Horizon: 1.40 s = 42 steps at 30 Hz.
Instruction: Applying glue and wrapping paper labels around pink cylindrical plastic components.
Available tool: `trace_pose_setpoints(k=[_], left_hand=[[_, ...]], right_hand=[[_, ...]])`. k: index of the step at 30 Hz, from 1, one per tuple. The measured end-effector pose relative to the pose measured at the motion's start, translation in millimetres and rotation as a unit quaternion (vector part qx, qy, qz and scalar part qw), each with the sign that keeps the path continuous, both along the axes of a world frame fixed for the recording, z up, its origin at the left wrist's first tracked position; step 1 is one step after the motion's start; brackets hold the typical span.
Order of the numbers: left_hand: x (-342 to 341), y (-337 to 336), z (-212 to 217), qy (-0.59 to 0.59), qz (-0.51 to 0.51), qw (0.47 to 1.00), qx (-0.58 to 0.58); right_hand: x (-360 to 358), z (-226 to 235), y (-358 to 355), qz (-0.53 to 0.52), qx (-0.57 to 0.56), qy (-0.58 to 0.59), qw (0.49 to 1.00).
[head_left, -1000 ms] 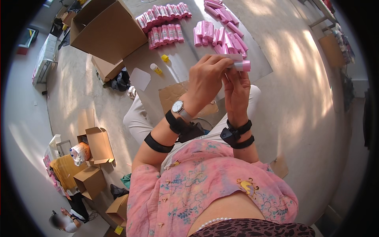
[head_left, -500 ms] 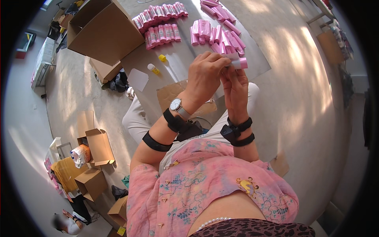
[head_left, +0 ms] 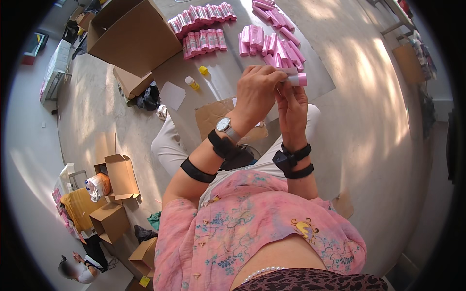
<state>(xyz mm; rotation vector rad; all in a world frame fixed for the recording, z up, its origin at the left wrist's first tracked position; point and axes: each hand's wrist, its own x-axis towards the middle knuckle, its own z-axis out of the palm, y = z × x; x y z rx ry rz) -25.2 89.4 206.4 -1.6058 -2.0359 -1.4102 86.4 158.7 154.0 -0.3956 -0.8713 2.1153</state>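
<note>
Both my hands are raised together over the grey table point(head_left: 318, 83). My right hand point(head_left: 294, 114) grips a small pink roll point(head_left: 302, 79) from below, its pink end sticking out to the right. My left hand point(head_left: 257, 89), with a watch on its wrist, is closed at the roll's left side, fingers pressed on a whitish label point(head_left: 290, 71) around it. The left fingertips and most of the roll are partly hidden. Just beyond lies a heap of loose plain pink rolls point(head_left: 272, 46). Left of the heap, labelled pink rolls point(head_left: 204, 42) stand in rows.
An open glue stick point(head_left: 192, 83) and its yellow cap point(head_left: 203, 70) are on the table, near a white sheet point(head_left: 173, 95). Brown cardboard point(head_left: 209, 116) lies at the near edge. A large carton point(head_left: 138, 41) stands at the far left. Another person point(head_left: 86, 271) sits at the lower left.
The view has shifted slightly, so the table things appear a little to the right. Both hands keep their hold on the roll, with the left fingers still against the label.
</note>
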Motion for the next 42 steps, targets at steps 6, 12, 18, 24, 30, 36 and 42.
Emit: trace_pose_setpoints(k=[6,12,18,24,30,36,42], left_hand=[[-1.4,1.9,-2.2,-0.021,0.004,0.998,-0.054],[-0.9,6.1,-3.1,-0.049,0.022,0.995,-0.088],[-4.8,10.2,-8.0,-0.049,0.014,0.995,-0.084],[-5.2,12.8,-8.5,-0.024,0.031,0.997,-0.063],[-8.4,16.9,-16.3,-0.013,0.051,0.998,-0.031],[-9.8,15.3,-13.9,-0.046,0.047,0.996,-0.057],[-12.0,17.4,-21.7,-0.103,0.047,0.991,-0.069]], right_hand=[[-3.6,-0.4,3.7,-0.013,-0.006,-0.032,0.999],[-4.8,-6.3,7.4,-0.010,-0.007,-0.037,0.999],[-5.7,-6.5,10.0,-0.005,0.008,-0.040,0.999],[-7.1,-8.5,13.5,-0.004,0.000,-0.045,0.999],[-8.8,-11.0,18.7,0.004,0.018,-0.060,0.998],[-9.8,-9.4,21.0,0.014,0.031,-0.071,0.997],[-10.5,-18.2,24.7,0.014,0.029,-0.095,0.995]])
